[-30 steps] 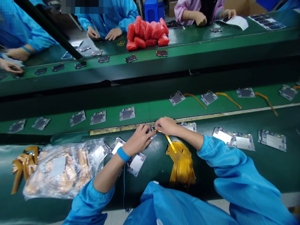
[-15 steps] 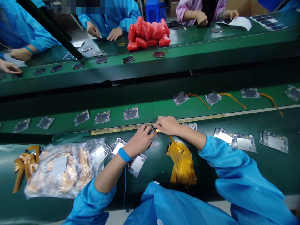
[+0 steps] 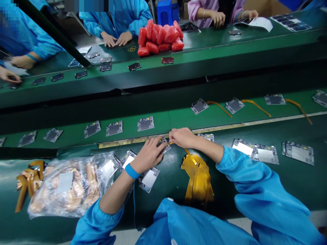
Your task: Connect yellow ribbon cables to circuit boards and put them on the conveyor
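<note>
Under the fingers of my left hand (image 3: 150, 153) lies a small circuit board (image 3: 165, 144), partly hidden by them; the hand holds it at its left side. My right hand (image 3: 182, 137) is closed at the board's right edge, pinching an orange flex cable (image 3: 186, 150) whose tail comes out below the palm. Below my right hand a pile of orange flex cables (image 3: 198, 178) rests on the green table. Near my left wrist, which wears a blue band, are more boards (image 3: 149, 178).
A green belt (image 3: 167, 117) beyond my hands carries several boards, some at the right with orange cables. At left lies a clear plastic bag (image 3: 67, 190) of coppery parts beside loose cables (image 3: 30, 178). Across the line, people work near red bundles (image 3: 159, 37).
My left hand's fingers have spread and shifted left, showing more of the board. Boards on the near belt moved slightly right; those on the far belt moved left. A person's hands across came together.
</note>
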A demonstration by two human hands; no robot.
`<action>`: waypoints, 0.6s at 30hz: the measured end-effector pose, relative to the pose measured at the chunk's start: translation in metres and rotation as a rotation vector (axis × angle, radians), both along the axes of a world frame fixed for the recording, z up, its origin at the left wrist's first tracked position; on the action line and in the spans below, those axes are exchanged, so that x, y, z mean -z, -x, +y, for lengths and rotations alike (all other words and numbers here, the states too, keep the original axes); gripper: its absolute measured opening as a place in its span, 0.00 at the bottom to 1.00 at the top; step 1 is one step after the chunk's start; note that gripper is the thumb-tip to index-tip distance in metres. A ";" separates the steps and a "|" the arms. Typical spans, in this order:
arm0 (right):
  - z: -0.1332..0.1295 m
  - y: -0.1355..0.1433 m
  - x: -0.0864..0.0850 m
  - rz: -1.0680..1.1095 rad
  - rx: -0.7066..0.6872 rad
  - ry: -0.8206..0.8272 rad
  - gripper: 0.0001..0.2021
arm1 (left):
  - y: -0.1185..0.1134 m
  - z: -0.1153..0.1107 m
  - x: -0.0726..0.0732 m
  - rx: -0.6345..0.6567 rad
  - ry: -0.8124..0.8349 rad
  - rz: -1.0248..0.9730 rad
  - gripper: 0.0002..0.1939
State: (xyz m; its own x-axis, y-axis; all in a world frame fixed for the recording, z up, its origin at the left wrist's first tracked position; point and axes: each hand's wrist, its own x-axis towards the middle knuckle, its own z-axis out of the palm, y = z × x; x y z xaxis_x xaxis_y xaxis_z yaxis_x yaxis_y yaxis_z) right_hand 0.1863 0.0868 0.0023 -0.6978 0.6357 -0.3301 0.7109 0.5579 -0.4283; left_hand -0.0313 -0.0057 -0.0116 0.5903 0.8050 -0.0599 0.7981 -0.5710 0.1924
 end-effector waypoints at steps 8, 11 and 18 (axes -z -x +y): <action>-0.030 -0.053 -0.008 0.307 0.343 -0.064 0.14 | 0.000 0.004 -0.006 -0.047 0.008 0.082 0.25; -0.053 -0.075 -0.016 0.361 0.398 -0.069 0.16 | -0.009 0.029 -0.015 -0.070 -0.020 0.059 0.26; -0.099 -0.118 -0.016 0.339 0.497 0.024 0.13 | -0.001 0.104 -0.024 -0.300 -0.118 0.065 0.30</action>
State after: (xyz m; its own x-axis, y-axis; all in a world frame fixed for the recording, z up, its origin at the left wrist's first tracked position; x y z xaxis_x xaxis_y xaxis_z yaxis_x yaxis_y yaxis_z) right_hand 0.3045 -0.0122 0.0180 -0.3880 0.9078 -0.1595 0.7057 0.1813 -0.6849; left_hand -0.0302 0.0985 0.0127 0.3235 0.9461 0.0143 0.9426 -0.3236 0.0825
